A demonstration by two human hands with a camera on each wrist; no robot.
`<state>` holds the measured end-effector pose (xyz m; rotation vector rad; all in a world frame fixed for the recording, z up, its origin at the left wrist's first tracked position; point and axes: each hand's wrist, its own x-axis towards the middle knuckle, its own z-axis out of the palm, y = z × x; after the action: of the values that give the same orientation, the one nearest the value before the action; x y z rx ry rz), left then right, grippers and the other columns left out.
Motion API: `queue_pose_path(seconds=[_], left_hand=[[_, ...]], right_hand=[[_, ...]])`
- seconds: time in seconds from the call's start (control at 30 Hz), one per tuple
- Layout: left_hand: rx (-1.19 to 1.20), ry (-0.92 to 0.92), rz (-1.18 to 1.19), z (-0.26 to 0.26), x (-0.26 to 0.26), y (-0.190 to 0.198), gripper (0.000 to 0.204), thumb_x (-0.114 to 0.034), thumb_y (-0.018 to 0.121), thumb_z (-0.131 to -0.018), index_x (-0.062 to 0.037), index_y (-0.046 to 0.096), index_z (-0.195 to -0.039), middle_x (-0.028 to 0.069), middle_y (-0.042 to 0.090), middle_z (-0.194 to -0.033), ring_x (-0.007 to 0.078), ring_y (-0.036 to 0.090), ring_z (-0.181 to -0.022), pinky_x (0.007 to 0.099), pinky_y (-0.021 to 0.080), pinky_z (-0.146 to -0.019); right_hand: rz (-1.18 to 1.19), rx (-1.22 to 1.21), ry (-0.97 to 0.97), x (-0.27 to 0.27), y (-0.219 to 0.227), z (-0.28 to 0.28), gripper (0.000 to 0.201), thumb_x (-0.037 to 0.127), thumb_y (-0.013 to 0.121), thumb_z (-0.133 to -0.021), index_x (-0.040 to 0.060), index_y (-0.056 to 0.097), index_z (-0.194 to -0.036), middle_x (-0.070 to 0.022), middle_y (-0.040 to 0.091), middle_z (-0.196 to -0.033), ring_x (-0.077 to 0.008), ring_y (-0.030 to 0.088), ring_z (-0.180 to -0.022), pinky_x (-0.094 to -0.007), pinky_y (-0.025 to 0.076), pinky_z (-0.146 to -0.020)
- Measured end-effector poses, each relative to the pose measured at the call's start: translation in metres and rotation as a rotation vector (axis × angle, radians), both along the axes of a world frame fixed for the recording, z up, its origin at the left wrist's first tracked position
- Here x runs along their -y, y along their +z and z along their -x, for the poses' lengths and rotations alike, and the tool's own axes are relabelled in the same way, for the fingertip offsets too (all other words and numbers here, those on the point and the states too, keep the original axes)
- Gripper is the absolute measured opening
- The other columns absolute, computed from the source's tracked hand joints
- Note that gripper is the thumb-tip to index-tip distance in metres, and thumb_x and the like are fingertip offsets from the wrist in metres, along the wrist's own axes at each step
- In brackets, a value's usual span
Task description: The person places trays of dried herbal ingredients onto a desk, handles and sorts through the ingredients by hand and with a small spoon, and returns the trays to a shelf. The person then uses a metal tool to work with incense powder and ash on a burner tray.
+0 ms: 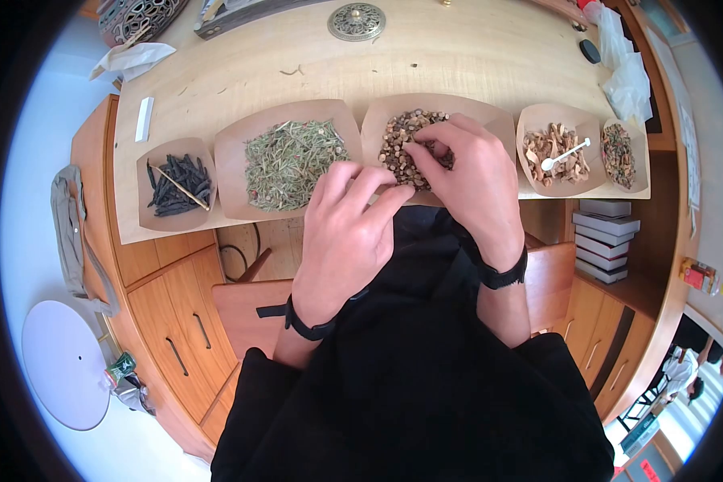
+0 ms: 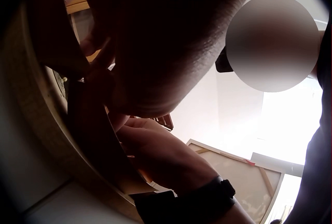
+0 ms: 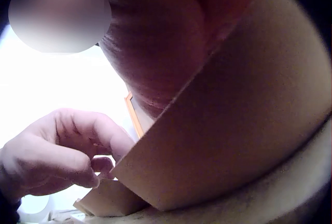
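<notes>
Small round brown dried pieces [image 1: 398, 157] lie in a brown paper tray [image 1: 490, 116] in the head view. My right hand [image 1: 480, 181] reaches over them from the right, its thumb and fingers bent down among the pieces; whether something is pinched is unclear. At the tray's near left side is my left hand [image 1: 347, 241], fingers loosely bent, fingertips at the near rim. Dark and close, the left hand [image 2: 155, 42] fills much of the left wrist view, with the right hand [image 2: 166, 156] beyond. The right wrist view has the left hand [image 3: 62, 151] beside the tray wall [image 3: 228, 115].
Left of this tray stand a tray of green dried herb [image 1: 289, 165] and a tray of black strips [image 1: 177, 189]. On the right are a tray of tan chips [image 1: 542, 153] with a white spoon [image 1: 566, 154], and a small mixed tray [image 1: 618, 157]. A metal lid [image 1: 357, 22] lies behind.
</notes>
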<state>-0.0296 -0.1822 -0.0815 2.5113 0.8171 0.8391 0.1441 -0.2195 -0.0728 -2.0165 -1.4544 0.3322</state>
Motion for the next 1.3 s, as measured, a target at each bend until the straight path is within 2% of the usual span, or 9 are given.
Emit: queue_pose_path(seconds=[0.13, 0.27, 0.4, 0.5, 0.8, 0.93, 1.07, 1.13, 1.3], left_hand=[[0.052, 0.021, 0.015, 0.000, -0.001, -0.001, 0.038, 0.010, 0.064, -0.069, -0.0073, 0.077, -0.100, 0.0054, 0.069, -0.098, 0.0295, 0.060, -0.091, 0.0406, 0.053, -0.080], [0.174, 0.071, 0.068, 0.000, -0.005, 0.007, 0.042, 0.009, 0.063, -0.070, -0.0063, 0.077, -0.107, 0.0079, 0.069, -0.097, 0.0293, 0.059, -0.088, 0.0388, 0.052, -0.079], [0.207, 0.096, 0.063, -0.005, -0.008, 0.010, 0.032, 0.002, 0.077, -0.076, -0.0053, 0.077, -0.107, 0.0084, 0.070, -0.096, 0.0281, 0.060, -0.086, 0.0371, 0.051, -0.076], [0.228, 0.121, 0.039, -0.009, -0.009, 0.004, 0.027, -0.002, 0.084, -0.077, -0.0052, 0.078, -0.103, 0.0080, 0.073, -0.092, 0.0267, 0.062, -0.083, 0.0362, 0.051, -0.075], [0.334, 0.066, 0.160, 0.000, -0.013, 0.009, 0.019, -0.001, 0.086, -0.077, -0.0067, 0.079, -0.093, 0.0057, 0.075, -0.085, 0.0242, 0.064, -0.078, 0.0334, 0.050, -0.072], [0.300, 0.140, 0.109, 0.014, -0.018, 0.008, 0.017, 0.000, 0.086, -0.077, -0.0070, 0.079, -0.091, 0.0054, 0.075, -0.084, 0.0236, 0.063, -0.078, 0.0328, 0.050, -0.073], [0.285, 0.296, -0.067, 0.046, -0.036, 0.009, 0.016, -0.004, 0.084, -0.078, -0.0089, 0.078, -0.092, 0.0041, 0.072, -0.083, 0.0250, 0.060, -0.078, 0.0354, 0.049, -0.070], [0.134, 0.383, -0.135, 0.058, -0.042, 0.010, 0.014, -0.008, 0.084, -0.079, -0.0090, 0.078, -0.092, 0.0035, 0.071, -0.086, 0.0251, 0.058, -0.079, 0.0368, 0.049, -0.070], [0.052, 0.398, -0.131, 0.079, -0.045, 0.005, 0.013, -0.009, 0.082, -0.082, -0.0083, 0.077, -0.093, 0.0033, 0.067, -0.084, 0.0257, 0.059, -0.082, 0.0384, 0.049, -0.072]], right_hand=[[-0.002, -0.003, 0.006, 0.001, -0.002, -0.003, 0.008, 0.014, 0.073, -0.088, 0.0071, 0.075, -0.091, -0.0107, 0.069, -0.087, -0.0320, 0.071, -0.076, -0.0425, 0.056, -0.066], [-0.116, -0.239, 0.029, 0.011, 0.012, -0.006, 0.006, 0.008, 0.075, -0.090, 0.0044, 0.074, -0.094, -0.0085, 0.066, -0.082, -0.0213, 0.063, -0.063, -0.0339, 0.049, -0.058], [-0.128, -0.513, 0.096, 0.019, 0.013, -0.005, 0.006, 0.005, 0.076, -0.091, 0.0015, 0.073, -0.096, -0.0044, 0.062, -0.080, -0.0098, 0.050, -0.059, -0.0258, 0.040, -0.054], [-0.140, -0.530, 0.163, 0.019, 0.010, -0.004, 0.006, 0.005, 0.074, -0.093, 0.0009, 0.073, -0.096, -0.0046, 0.063, -0.083, -0.0098, 0.052, -0.060, -0.0263, 0.041, -0.055], [-0.079, -0.503, 0.256, 0.019, 0.018, -0.004, 0.006, 0.003, 0.072, -0.094, 0.0000, 0.074, -0.099, -0.0058, 0.064, -0.085, -0.0113, 0.057, -0.065, -0.0258, 0.044, -0.058], [-0.128, -0.462, 0.272, 0.019, 0.017, 0.000, 0.012, 0.001, 0.071, -0.094, 0.0010, 0.076, -0.105, -0.0067, 0.067, -0.087, -0.0111, 0.062, -0.072, -0.0246, 0.047, -0.061], [-0.140, -0.398, 0.184, 0.023, 0.012, -0.003, 0.011, 0.002, 0.072, -0.094, 0.0025, 0.076, -0.104, -0.0038, 0.065, -0.085, -0.0084, 0.054, -0.066, -0.0236, 0.041, -0.056], [-0.133, -0.372, 0.169, 0.023, 0.012, -0.004, 0.010, 0.004, 0.072, -0.094, 0.0032, 0.077, -0.104, -0.0031, 0.064, -0.083, -0.0078, 0.051, -0.063, -0.0235, 0.038, -0.055], [-0.124, -0.338, 0.173, 0.022, 0.013, -0.004, 0.009, 0.005, 0.072, -0.095, 0.0028, 0.076, -0.103, -0.0030, 0.064, -0.082, -0.0078, 0.050, -0.063, -0.0234, 0.038, -0.055]])
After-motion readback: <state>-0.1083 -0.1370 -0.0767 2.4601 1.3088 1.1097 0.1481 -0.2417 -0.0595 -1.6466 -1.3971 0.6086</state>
